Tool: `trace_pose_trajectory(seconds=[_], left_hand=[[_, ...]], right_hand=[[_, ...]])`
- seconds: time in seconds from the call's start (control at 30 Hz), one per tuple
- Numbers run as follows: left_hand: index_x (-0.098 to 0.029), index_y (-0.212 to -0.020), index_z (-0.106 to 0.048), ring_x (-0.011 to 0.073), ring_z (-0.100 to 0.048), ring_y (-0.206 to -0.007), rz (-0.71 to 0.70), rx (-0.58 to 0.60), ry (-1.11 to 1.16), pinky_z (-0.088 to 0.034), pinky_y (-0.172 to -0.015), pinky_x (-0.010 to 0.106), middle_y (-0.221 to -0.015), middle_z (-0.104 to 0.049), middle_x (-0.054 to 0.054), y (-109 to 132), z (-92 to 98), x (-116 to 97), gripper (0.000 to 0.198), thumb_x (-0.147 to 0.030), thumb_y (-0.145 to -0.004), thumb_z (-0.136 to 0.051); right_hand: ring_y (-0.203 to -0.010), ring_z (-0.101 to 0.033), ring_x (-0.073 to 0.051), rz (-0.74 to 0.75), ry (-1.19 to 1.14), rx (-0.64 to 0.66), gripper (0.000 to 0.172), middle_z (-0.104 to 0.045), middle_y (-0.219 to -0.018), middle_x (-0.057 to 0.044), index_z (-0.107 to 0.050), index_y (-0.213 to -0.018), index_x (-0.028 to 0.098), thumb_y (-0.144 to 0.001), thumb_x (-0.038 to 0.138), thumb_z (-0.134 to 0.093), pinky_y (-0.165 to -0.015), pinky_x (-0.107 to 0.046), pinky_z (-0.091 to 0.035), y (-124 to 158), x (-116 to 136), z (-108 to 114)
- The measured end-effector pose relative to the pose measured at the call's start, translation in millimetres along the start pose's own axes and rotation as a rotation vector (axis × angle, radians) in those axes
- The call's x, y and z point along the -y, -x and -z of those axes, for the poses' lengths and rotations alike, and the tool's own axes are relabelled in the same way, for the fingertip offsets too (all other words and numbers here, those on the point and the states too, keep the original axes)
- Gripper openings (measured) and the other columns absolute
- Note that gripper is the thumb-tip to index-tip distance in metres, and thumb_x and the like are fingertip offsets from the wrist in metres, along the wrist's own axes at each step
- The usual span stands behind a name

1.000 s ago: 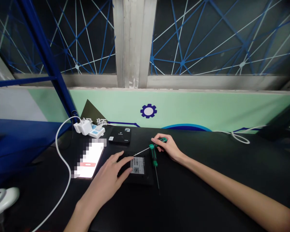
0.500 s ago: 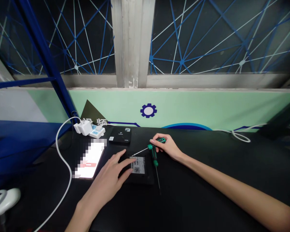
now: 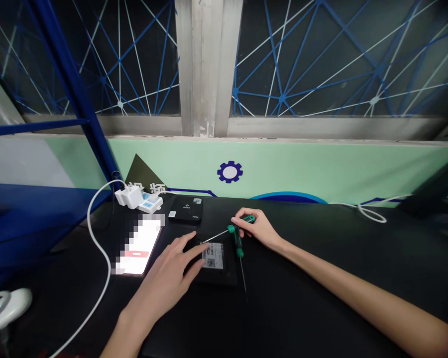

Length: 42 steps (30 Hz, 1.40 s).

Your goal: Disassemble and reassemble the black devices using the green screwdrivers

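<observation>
A black box (image 3: 229,271) with a white printed label (image 3: 215,261) lies flat on the black table. My left hand (image 3: 175,261) rests over its left part, fingers spread and fingertips touching the top. From the right, my right hand (image 3: 257,227) grips a green and black screwdriver (image 3: 231,228). Its thin shaft slants left, and the tip reaches the box's upper left area, close to my left fingers. A second green and black screwdriver (image 3: 239,246) is just below the right fingers, shaft pointing toward me. I cannot tell whether those fingers also hold it.
Another black box (image 3: 185,210) sits behind, near the wall. A lit phone (image 3: 138,248) lies left of my left hand. White plugs fill a power strip (image 3: 151,204), and a white cable (image 3: 107,258) curves down the left side. A white rounded device (image 3: 15,308) stands at the left edge.
Almost nothing differs. The screwdriver in my right hand has shifted very slightly, its tip still at the same corner of the box; my left hand stays in place.
</observation>
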State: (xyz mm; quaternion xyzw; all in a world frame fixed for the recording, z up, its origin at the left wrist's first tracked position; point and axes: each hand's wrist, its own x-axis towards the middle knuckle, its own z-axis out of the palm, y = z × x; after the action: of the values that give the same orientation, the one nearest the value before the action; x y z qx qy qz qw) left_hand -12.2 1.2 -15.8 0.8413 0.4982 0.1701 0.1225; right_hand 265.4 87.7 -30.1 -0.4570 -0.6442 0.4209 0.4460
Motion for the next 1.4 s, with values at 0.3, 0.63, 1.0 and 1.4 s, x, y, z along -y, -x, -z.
trace_pose_trajectory(seconds=[0.3, 0.63, 1.0, 1.4], left_hand=[[-0.046, -0.144, -0.048, 0.0322, -0.044, -0.142, 0.015, 0.009, -0.003, -0.042, -0.112, 0.055, -0.157, -0.042, -0.001, -0.6, -0.6, -2.1, 0.041, -0.046, -0.105, -0.037], [-0.049, -0.148, -0.042, 0.0324, -0.044, -0.142, 0.014, 0.004, -0.019, -0.041, -0.113, 0.056, -0.158, -0.041, -0.002, -0.2, -3.9, -2.0, 0.043, -0.047, -0.105, -0.035], [-0.045, -0.146, -0.046, 0.0334, -0.046, -0.140, 0.025, 0.010, -0.010, -0.043, -0.111, 0.055, -0.157, -0.041, 0.001, -1.5, -1.8, -5.1, 0.043, -0.046, -0.105, -0.035], [-0.047, -0.146, -0.046, 0.0335, -0.043, -0.142, 0.017, 0.013, -0.003, -0.040, -0.113, 0.057, -0.157, -0.040, -0.001, -1.3, -3.7, -1.1, 0.042, -0.046, -0.105, -0.036]], right_hand=[[-0.038, -0.043, -0.009, 0.007, -0.016, 0.006, 0.040, -0.060, -0.047, 0.002, -0.063, -0.072, 0.018, -0.078, 0.056, -0.075, -0.042, -0.023, -0.032, -1.7, -3.3, 0.3], [-0.038, -0.044, -0.009, 0.014, -0.010, 0.004, 0.041, -0.059, -0.046, 0.002, -0.063, -0.072, 0.018, -0.080, 0.057, -0.074, -0.040, -0.022, -0.033, -0.9, -3.5, 0.2], [-0.037, -0.039, -0.009, -0.002, -0.053, -0.088, 0.043, -0.059, -0.045, 0.003, -0.063, -0.071, 0.019, -0.078, 0.060, -0.074, -0.041, -0.024, -0.027, -2.8, -2.3, -0.5], [-0.040, -0.036, -0.009, -0.022, -0.051, -0.088, 0.045, -0.047, -0.042, 0.006, -0.059, -0.067, 0.020, -0.077, 0.060, -0.075, -0.047, -0.025, -0.028, -1.6, -0.2, -1.7]])
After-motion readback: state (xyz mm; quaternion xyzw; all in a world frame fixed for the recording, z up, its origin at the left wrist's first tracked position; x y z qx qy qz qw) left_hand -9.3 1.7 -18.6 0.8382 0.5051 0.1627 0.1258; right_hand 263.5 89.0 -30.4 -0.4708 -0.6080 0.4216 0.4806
